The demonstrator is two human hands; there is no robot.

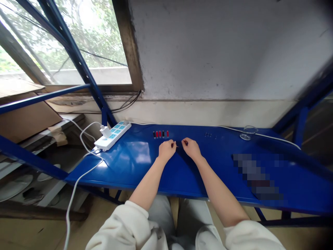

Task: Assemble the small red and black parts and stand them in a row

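Observation:
Both of my hands are over the middle of the blue table point(140, 173), a short gap between them. My left hand point(167, 150) is closed in a pinch, with a small thin tip poking out toward the right; its kind is too small to tell. The fingers of my right hand point(191, 148) are also pinched together, around something small and dark that I cannot make out. Just beyond my left hand, several small red and black cylinders point(160, 134) with pale ends stand in a row. Farther right lie a few tiny clear or metallic pieces point(208, 134).
A white power strip point(114, 136) with a plugged-in adapter point(105, 131) lies at the table's left end, its cord hanging over the edge. Back right is a round clear container point(245, 137). A blurred-out patch point(256, 177) covers something at right. Blue frame posts flank the table.

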